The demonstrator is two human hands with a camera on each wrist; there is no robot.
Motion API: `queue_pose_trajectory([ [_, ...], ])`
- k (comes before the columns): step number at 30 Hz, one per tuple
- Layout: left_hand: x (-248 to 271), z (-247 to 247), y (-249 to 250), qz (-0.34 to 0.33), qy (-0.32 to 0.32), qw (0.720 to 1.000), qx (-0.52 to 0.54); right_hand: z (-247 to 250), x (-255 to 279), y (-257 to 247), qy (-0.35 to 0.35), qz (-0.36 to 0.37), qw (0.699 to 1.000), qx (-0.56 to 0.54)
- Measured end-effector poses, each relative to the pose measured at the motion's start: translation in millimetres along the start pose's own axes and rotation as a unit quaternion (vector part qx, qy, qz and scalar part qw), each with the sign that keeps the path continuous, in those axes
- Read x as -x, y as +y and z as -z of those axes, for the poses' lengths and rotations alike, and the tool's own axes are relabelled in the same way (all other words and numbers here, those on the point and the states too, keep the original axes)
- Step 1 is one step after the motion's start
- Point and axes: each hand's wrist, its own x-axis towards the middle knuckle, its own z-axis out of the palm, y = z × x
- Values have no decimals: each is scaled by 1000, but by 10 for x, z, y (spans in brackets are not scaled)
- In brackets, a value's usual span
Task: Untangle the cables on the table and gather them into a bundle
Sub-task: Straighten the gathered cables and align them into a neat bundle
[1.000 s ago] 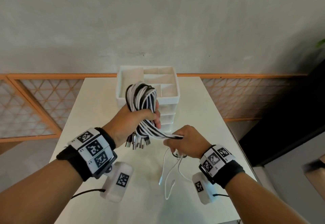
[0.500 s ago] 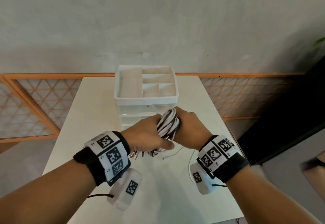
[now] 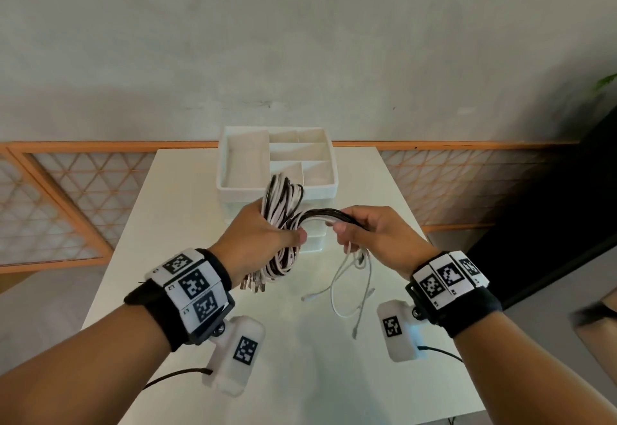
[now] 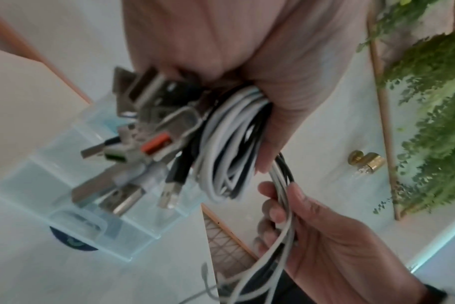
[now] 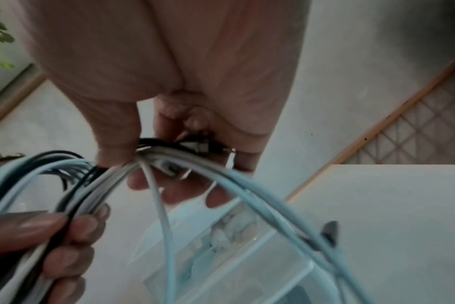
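Note:
My left hand (image 3: 267, 234) grips a folded bundle of black and white cables (image 3: 282, 201) above the white table (image 3: 187, 197). The looped end sticks up past the fist, and several USB plugs (image 3: 253, 286) (image 4: 133, 131) hang below it. My right hand (image 3: 370, 234) holds a stretch of the same black and white cables (image 3: 320, 216) that arches between the two hands. In the right wrist view its thumb and fingers (image 5: 117, 152) pinch the strands (image 5: 169, 156). Loose white cable ends (image 3: 354, 287) dangle from the right hand onto the table.
A white drawer organiser (image 3: 277, 161) with open top compartments stands at the back middle of the table, just beyond the hands. An orange lattice railing (image 3: 66, 197) runs behind the table. The table's right edge (image 3: 410, 214) is near the right hand.
The hands were pressed together around the bundle half a second ago. Now the right hand has drawn away to the right, pulling a stretch of cables out in an arch.

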Motion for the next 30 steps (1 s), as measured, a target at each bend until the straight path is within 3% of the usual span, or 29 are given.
queue_pose_trajectory([
  [6, -63, -117, -97, 33, -27, 998, -40, -208, -75, -59, 117, 64, 988, 71],
  [9, -57, -175, -102, 24, -30, 998, -41, -396, -77, -101, 179, 127, 966, 140],
  [14, 2, -188, -21, -29, -103, 994, 39, -651, -45, -53, 279, 227, 913, 193],
  [17, 40, -219, 21, 0, -81, 988, 129, -828, -1, -64, 252, 244, 924, 154],
  [23, 35, -142, 47, 92, 15, 962, 255, -896, 119, -49, 77, 223, 971, 50],
  [26, 48, -103, 60, 95, 19, 957, 274, -849, 85, -3, 101, 197, 974, 50],
  [30, 79, -93, 91, 87, -27, 962, 257, -926, 42, 37, 147, 221, 961, 83],
])
